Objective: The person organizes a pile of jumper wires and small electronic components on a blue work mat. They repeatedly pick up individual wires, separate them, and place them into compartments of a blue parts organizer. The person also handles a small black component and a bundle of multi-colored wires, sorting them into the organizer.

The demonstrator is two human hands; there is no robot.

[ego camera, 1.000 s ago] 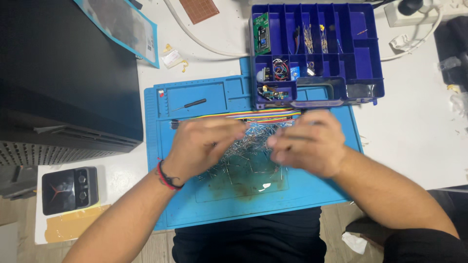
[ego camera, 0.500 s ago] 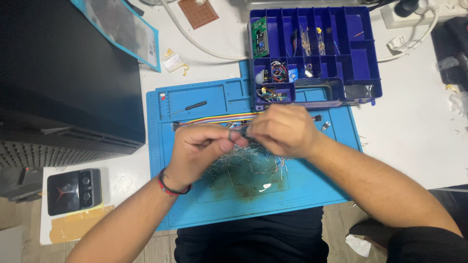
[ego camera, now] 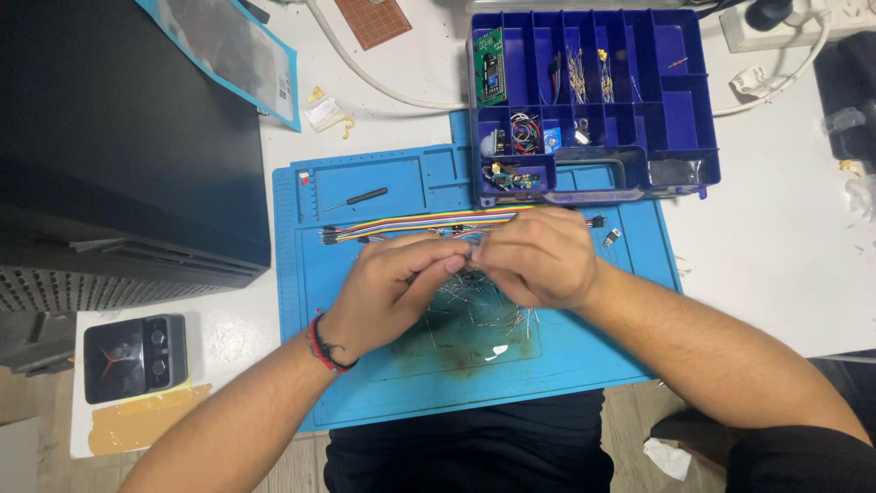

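Observation:
My left hand [ego camera: 392, 288] and my right hand [ego camera: 538, 256] meet fingertip to fingertip above the middle of a blue work mat [ego camera: 365, 383]. Between the fingertips they pinch something small; its shape is hidden by the fingers. Under the hands lies a clear plastic bag with several thin wire-legged parts [ego camera: 479, 315]. A flat ribbon of rainbow-coloured jumper wires [ego camera: 401, 224] runs across the mat just beyond the hands. A red and black band circles my left wrist.
A blue compartment box [ego camera: 680, 128] with small electronic parts stands at the mat's far right edge. A small black screwdriver [ego camera: 356, 199] lies on the mat. A large black case [ego camera: 119, 137] fills the left. A small black device [ego camera: 135, 356] sits near left.
Both hands rose off the plastic bag and came together at the fingertips, moving slightly towards the ribbon of wires. The camera view shifted a little.

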